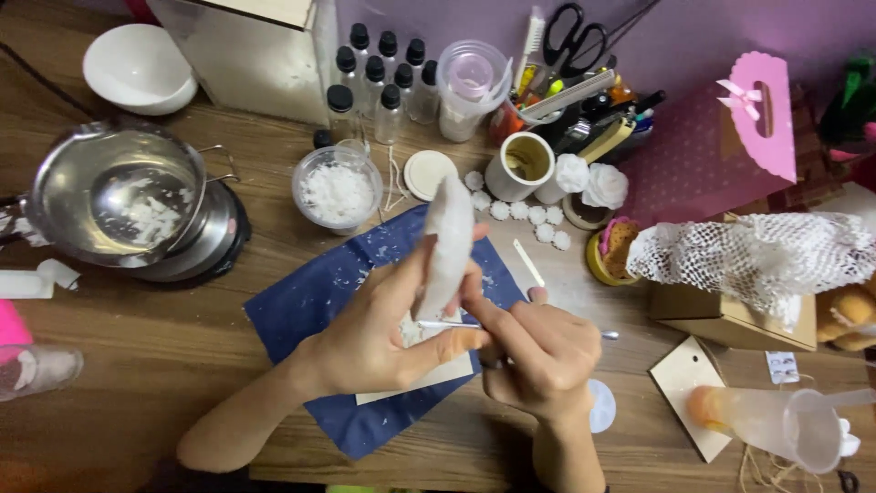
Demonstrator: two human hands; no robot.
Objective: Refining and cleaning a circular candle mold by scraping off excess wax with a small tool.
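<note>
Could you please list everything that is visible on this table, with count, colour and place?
white piece: one, white, held up at centre
thin tool: one, silver, against the piece
cloth: one, dark blue, under the hands
metal pot: one, silver, left
flake cup: one, clear, centre
small bottles: about nine, clear with black caps, top
bowl: one, white, top left
scissors: one, black, top
left hand: grips the white piece
right hand: holds the thin tool
</note>
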